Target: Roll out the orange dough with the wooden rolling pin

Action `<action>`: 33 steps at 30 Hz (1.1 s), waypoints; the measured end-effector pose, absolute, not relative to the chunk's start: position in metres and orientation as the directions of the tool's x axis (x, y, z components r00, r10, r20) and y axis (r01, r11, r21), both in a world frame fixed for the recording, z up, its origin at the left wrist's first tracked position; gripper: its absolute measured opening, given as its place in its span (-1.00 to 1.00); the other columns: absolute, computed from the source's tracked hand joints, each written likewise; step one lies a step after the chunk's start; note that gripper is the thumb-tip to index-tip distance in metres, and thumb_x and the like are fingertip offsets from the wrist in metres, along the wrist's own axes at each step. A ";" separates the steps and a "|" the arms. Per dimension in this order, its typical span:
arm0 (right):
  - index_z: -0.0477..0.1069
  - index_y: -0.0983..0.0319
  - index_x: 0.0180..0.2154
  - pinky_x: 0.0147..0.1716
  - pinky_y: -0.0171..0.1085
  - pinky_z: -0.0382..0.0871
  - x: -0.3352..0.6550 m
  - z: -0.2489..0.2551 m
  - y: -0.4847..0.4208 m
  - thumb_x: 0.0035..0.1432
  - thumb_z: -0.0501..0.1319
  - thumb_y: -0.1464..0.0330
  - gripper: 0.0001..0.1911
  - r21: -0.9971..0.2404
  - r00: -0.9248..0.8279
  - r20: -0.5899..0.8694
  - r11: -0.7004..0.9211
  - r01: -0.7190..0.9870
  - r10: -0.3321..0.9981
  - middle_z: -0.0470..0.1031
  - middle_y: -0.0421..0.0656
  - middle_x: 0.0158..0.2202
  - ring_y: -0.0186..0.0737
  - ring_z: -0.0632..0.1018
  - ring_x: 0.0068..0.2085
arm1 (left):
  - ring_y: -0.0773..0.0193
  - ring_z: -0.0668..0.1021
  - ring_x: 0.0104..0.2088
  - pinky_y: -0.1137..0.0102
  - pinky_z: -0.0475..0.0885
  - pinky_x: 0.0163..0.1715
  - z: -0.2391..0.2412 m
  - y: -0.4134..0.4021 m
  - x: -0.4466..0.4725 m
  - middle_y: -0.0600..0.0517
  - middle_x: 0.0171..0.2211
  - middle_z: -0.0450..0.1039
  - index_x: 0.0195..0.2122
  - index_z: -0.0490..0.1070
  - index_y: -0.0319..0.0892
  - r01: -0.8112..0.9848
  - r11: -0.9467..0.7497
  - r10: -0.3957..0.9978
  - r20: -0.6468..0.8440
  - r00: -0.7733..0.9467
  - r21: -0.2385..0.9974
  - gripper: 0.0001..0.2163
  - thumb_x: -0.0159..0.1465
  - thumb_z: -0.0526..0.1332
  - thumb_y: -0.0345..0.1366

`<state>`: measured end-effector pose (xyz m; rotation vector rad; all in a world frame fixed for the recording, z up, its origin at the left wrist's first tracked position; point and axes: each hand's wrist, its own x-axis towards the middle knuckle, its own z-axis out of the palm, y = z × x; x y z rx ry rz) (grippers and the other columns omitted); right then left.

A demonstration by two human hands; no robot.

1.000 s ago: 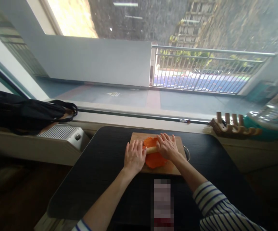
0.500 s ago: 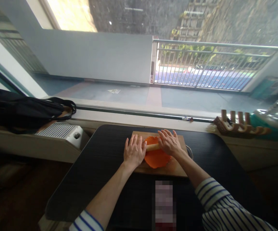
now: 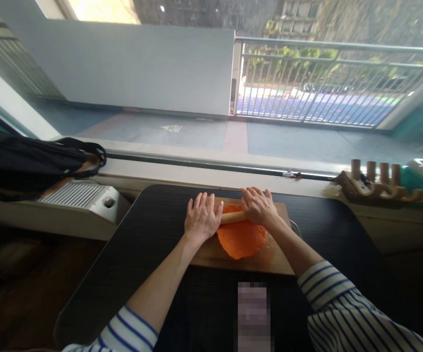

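A wooden rolling pin (image 3: 233, 217) lies crosswise over the far part of a flattened orange dough-like sheet (image 3: 241, 239). Under the sheet is a wooden board (image 3: 207, 255). My left hand (image 3: 203, 217) rests palm down on the pin's left end, fingers stretched out and pointing away. My right hand (image 3: 259, 208) presses its right end in the same way, fingers extended. Both palms hide the ends of the pin. The sheet's edge is ragged, and small crumbs lie on the board at its right.
The board sits on a dark table (image 3: 153, 234) by a window. A metal ring (image 3: 296, 228) shows beside the board's right edge. At left, a black bag (image 3: 31, 159) lies by a white vented unit (image 3: 83, 200). A wooden rack (image 3: 376, 186) stands on the right sill. A pixelated patch (image 3: 253, 313) covers something nearer me.
The rolling pin has moved slightly away from me over the orange sheet, with both hands on it. More of the sheet shows on the near side. The camera view has shifted a little.
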<state>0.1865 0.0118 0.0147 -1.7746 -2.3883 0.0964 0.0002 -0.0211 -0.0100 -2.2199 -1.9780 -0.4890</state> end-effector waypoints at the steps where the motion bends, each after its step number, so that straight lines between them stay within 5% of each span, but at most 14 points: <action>1: 0.18 0.15 0.17 0.19 0.15 -0.11 0.186 0.015 0.013 0.28 -0.13 0.29 -0.55 -0.153 -0.279 0.094 0.291 0.944 0.956 0.32 -0.04 0.16 -0.09 0.20 0.22 | 0.01 0.28 0.20 0.03 0.12 0.17 -0.010 -0.019 0.000 -0.22 0.14 0.32 0.15 0.28 -0.27 0.985 -0.130 0.944 0.317 0.087 0.117 -0.48 0.36 -0.17 -0.04; 33: 0.31 0.23 0.04 0.14 0.06 0.00 0.181 0.012 0.038 0.19 -0.04 0.36 -0.60 -0.220 -0.132 0.128 0.158 0.963 0.983 0.41 0.02 0.07 -0.05 0.36 0.09 | 0.02 0.31 0.16 0.09 0.18 0.12 -0.006 0.024 -0.008 -0.18 0.10 0.36 0.09 0.31 -0.23 0.963 -0.190 0.960 0.244 0.140 0.193 -0.49 0.36 -0.18 0.00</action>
